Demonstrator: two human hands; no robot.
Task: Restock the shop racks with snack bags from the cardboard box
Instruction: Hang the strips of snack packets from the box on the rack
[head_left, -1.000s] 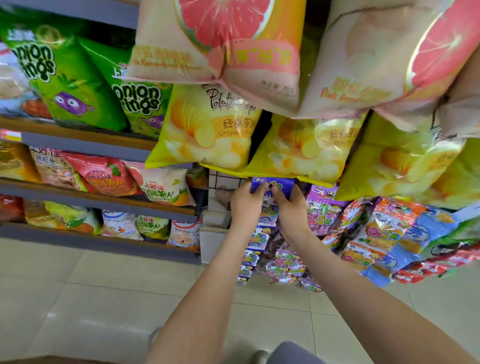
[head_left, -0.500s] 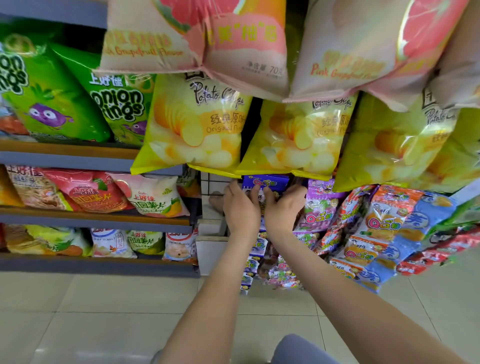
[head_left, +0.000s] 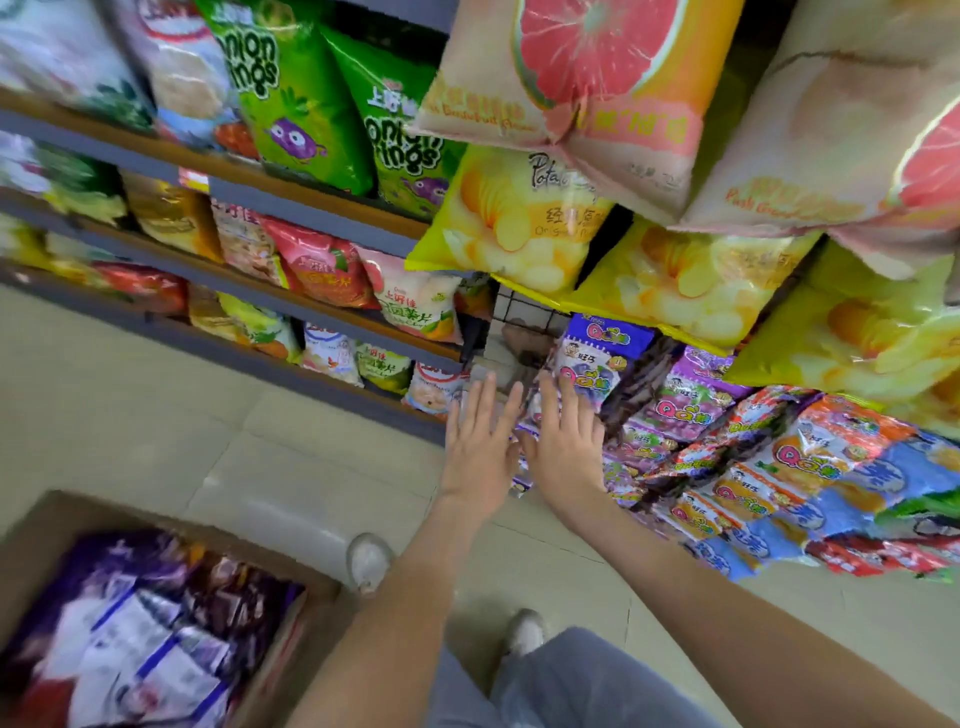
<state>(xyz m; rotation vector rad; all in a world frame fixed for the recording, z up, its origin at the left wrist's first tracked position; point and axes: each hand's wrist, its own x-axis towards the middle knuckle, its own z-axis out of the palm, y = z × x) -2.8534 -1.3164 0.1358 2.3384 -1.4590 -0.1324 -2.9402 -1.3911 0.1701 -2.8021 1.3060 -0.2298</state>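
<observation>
A strip of blue-purple QQ candy bags (head_left: 597, 358) hangs from the wire rack (head_left: 524, 312) under the yellow potato chip bags (head_left: 514, 223). My right hand (head_left: 566, 447) lies flat against the lower bags of that strip, fingers spread. Just left of it, my left hand (head_left: 480, 447) is open with fingers apart and holds nothing. The cardboard box (head_left: 62, 525) stands on the floor at the lower left, filled with purple and white snack bags (head_left: 140, 623).
Grey shelves (head_left: 311, 213) at the left carry green onion ring bags (head_left: 291, 88) and other snacks. More hanging strips of purple, orange and blue candy bags (head_left: 769, 467) fill the right. Large grapefruit bags (head_left: 587, 78) hang overhead. My shoes (head_left: 369, 561) stand on the tiled floor.
Both hands have let go of the top of the blue-purple strip and dropped lower with fingers spread. The view has tilted down and left, bringing the cardboard box into sight.
</observation>
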